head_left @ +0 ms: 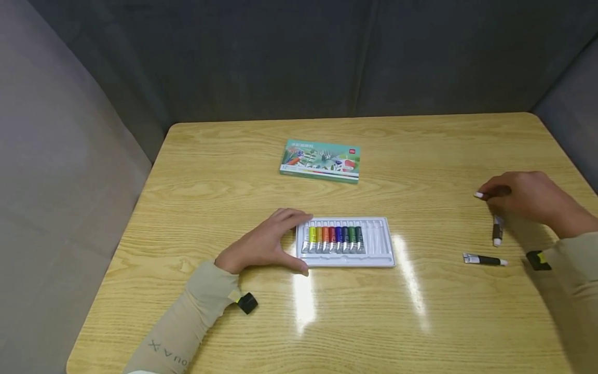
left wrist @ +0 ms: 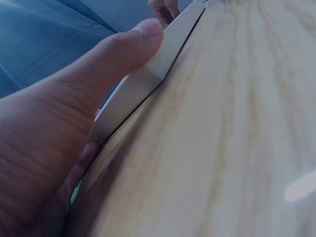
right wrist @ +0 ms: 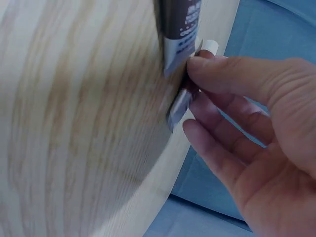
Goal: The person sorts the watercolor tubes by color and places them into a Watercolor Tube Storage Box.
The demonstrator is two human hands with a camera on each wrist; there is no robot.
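Observation:
My left hand (head_left: 268,241) grips the left end of a white plastic tray (head_left: 389,241), thumb at the near edge and fingers at the far edge. Several coloured paint tubes (head_left: 332,240) stand side by side in its slots; the slots at the right end hold no tubes. Over at the table's right, my right hand (head_left: 532,197) pinches a dark brown paint tube (right wrist: 183,101) with a white cap between thumb and fingers. Close to that hand lies a dark paint tube (head_left: 498,231), and nearer the front another black one (head_left: 486,259).
A green illustrated paint box (head_left: 320,161) lies flat behind the tray. The wooden table (head_left: 210,171) has a rounded far edge, with dark cloth (head_left: 261,62) hanging beyond it and grey cloth at the sides.

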